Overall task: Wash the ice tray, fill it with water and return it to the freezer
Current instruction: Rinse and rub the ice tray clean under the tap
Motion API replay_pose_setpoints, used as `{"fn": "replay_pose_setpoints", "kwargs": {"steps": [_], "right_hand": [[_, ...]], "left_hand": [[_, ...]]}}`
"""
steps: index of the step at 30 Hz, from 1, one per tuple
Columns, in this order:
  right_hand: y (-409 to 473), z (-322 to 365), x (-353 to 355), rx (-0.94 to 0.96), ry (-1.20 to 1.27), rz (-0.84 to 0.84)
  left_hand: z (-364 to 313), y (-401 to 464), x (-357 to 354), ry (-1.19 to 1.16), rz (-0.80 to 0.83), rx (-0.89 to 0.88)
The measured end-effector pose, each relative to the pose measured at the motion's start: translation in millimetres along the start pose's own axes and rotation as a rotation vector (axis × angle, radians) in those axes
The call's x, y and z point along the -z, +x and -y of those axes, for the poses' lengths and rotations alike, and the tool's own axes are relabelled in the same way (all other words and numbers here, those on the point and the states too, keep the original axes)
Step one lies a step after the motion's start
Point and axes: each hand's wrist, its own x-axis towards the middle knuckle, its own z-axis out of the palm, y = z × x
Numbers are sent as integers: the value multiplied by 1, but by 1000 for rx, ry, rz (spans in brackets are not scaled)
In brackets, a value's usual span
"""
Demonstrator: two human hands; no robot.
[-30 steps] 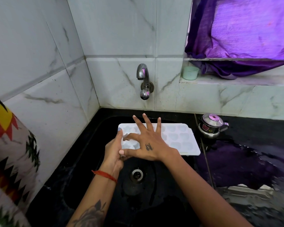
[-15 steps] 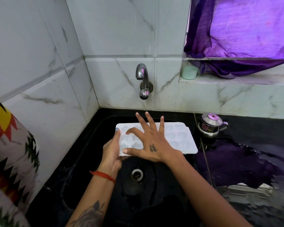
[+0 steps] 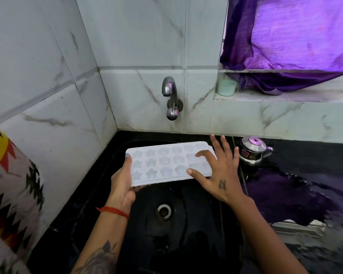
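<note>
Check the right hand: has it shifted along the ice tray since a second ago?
Yes. The right hand has slid from the ice tray's middle to its right end, toward the steel pot.

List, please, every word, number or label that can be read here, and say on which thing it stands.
"3": small round yellow sticker on the steel pot.
Red label on the same pot: too blurred to read.
Tattoo on the right hand: its marks cannot be read.
Ice tray: no text.

We read a small "3" on a round yellow sticker on the steel pot [image 3: 252,150]. The red label beside it stays too small for us to read.
</note>
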Motion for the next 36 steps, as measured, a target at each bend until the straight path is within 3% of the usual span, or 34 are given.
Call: {"fn": "replay_pose_setpoints", "kwargs": {"steps": [6, 20, 32, 36], "right_hand": [[-14, -12, -7, -54, -60, -54], [-13, -17, -14, -104, 3, 29], [-13, -21, -16, -85, -215, 12], [-11, -20, -15, -137, -153, 48]], "left_hand": [[1, 3, 1, -6, -11, -1], [4, 8, 2, -9, -43, 12], [7, 13, 3, -6, -55, 14], [6, 14, 4, -10, -53, 2]]}}
